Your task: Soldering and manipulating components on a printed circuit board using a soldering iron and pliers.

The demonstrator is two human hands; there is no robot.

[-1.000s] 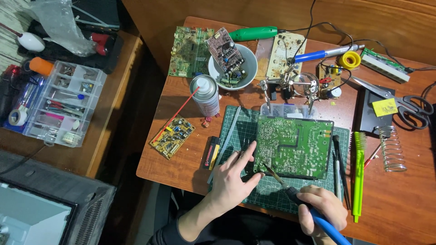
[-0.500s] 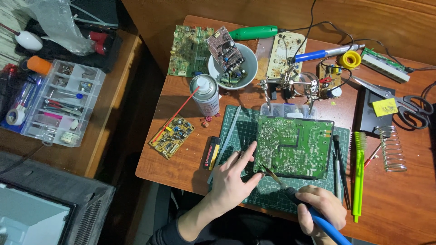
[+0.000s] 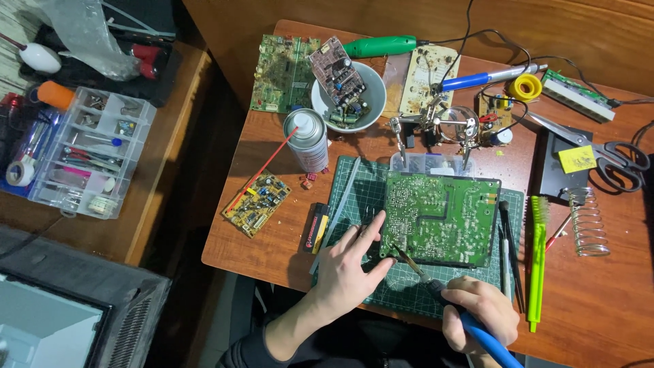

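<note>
Board [image 3: 439, 218], green and with its solder side up, lies flat on the cutting mat [image 3: 354, 197] near the front edge of the counter [image 3: 272, 238]. My left hand [image 3: 347, 269] rests open on the mat, fingers spread, and the fingertips touch the left edge of the board. My right hand [image 3: 477, 317] is closed around the blue handle of a soldering iron [image 3: 443, 289]; its tip meets the lower left corner of the board, just beside my left fingers. Behind the board stands a helping-hands stand [image 3: 436, 123] with clips. To the left I see a spray can [image 3: 306, 140] with a red straw, and a small yellow board [image 3: 257, 204] lying apart from the mat. A white bowl [image 3: 323, 109] holds another small board. On the right of the mat lie a green brush [image 3: 536, 262] and a metal spring holder [image 3: 589, 221].
</note>
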